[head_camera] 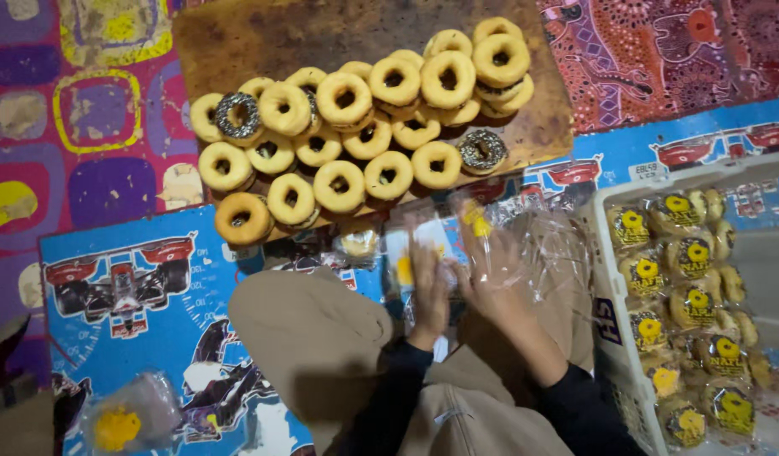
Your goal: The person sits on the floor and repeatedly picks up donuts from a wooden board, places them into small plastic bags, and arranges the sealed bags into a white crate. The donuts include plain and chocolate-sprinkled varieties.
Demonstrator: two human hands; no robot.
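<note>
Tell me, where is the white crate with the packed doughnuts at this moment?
In the head view, the white crate stands at the right edge, just right of the right hand, below and right of the wooden board with the unwrapped doughnuts.

doughnuts point(356, 127) on board point(238, 38) — ahead | crate point(605, 295) — right

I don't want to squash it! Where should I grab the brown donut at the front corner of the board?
Probably pinch the brown donut by its outer edge, coming from above on the near left side. It lies flat at the board corner, open there; other donuts crowd its right.
</note>
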